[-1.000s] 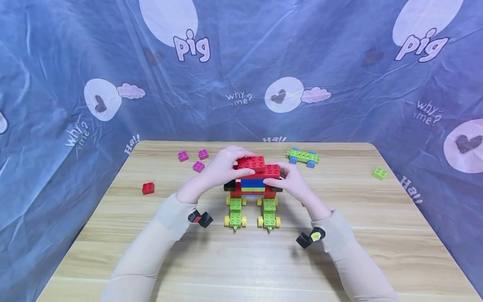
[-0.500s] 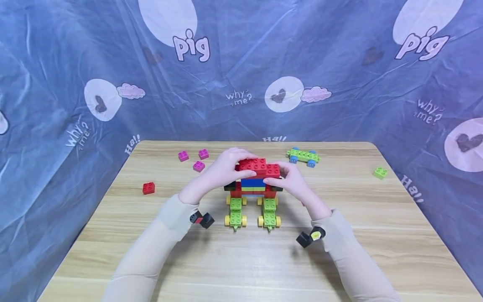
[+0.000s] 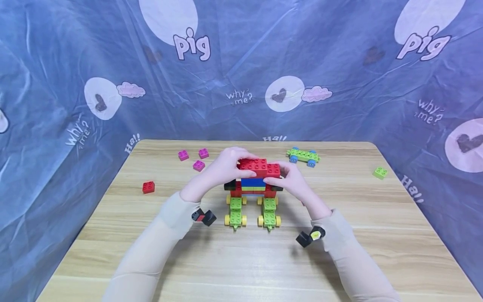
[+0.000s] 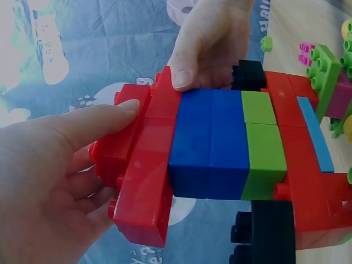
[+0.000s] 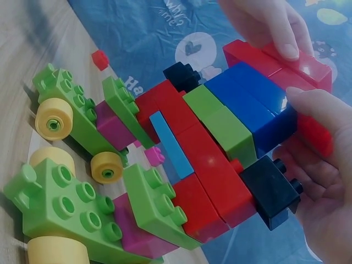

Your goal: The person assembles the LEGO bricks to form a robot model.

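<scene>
A toy figure of large building bricks stands on two green wheeled bases [image 3: 235, 216] with yellow wheels. Its body has red bricks [image 5: 206, 165], green bricks [image 4: 264, 148] and blue bricks [image 4: 209, 143], with a black brick [image 5: 272, 190] jutting from each side. Across the top lies a red layer [image 4: 148, 181]. My left hand [image 3: 226, 167] grips the topmost red brick [image 3: 256, 166], thumb on its near face. At the figure's upper right, my right hand [image 3: 292, 181] holds the red layer, thumb near the blue bricks. Its far fingers are partly hidden.
Several loose pieces lie on the wooden table [image 3: 241, 260]: pink bricks [image 3: 198, 165] at back left, a red brick [image 3: 149, 187] at left, a green brick [image 3: 380, 173] at far right. A green base with blue wheels [image 3: 303, 155] stands behind. Blue printed cloth [image 3: 234, 117] surrounds the table.
My left hand and the topmost red brick have shifted slightly right and down over the red layer. My right hand has stayed in place.
</scene>
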Tool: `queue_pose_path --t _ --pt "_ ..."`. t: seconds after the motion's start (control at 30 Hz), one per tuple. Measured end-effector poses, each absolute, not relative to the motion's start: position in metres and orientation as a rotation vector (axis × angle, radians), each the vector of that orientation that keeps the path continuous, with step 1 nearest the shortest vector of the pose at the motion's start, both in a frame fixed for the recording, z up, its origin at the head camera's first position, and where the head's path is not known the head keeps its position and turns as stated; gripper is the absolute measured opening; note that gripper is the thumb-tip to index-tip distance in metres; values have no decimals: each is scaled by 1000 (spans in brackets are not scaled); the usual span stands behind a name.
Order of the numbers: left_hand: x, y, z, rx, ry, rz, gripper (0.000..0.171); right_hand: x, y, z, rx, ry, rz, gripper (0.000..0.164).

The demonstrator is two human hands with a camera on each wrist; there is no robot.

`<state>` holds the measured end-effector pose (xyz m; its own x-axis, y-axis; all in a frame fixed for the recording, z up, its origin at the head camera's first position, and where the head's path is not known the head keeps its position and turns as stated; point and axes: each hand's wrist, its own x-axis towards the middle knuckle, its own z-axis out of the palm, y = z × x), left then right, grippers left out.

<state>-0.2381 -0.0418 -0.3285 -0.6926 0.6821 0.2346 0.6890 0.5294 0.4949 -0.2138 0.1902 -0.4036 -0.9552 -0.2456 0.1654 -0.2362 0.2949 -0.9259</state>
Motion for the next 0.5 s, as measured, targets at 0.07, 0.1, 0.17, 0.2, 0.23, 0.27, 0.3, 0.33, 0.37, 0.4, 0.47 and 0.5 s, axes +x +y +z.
queue_pose_path --t 0.07,0.1,0.17,0.2,0.23,0.27,0.3,0.33,0.37,0.4,0.47,0.5 --pt "-238 -41 -327 -1215 -2753 -915 44 -213 190 -403 -467 2521 -1800 43" --pt "-238 -41 -327 -1211 -2759 -921 43 -213 190 -404 -469 2521 -1798 43" --pt "-238 -41 -327 -1201 -2770 -936 43 -213 190 -403 -462 2523 -1798 43" --pt "-238 -41 -327 -1198 -2774 -941 43 -213 190 -403 -459 2522 -1798 43" --pt "-238 -40 -327 -1196 -2777 -942 43 -213 190 -402 -458 2522 -1798 43" --pt "-238 -40 -327 -1194 -2780 -940 43 -213 190 -402 -457 2524 -1797 43" --pt "-238 -40 -327 -1193 -2782 -937 43 -213 190 -402 -456 2525 -1797 43" --pt "-238 -40 -327 -1192 -2784 -934 44 -213 190 -402 -454 2526 -1797 43" --pt "-238 -40 -327 -1191 -2787 -930 44 -213 190 -403 -453 2527 -1795 43" --pt "-237 -40 -327 -1190 -2788 -927 44 -213 190 -403 -457 2529 -1793 44" --pt "-237 -41 -327 -1182 -2792 -920 44 -214 190 -404 -462 2529 -1792 44" --pt "-236 -41 -327 -1179 -2793 -917 44 -214 190 -403 -463 2525 -1795 43"
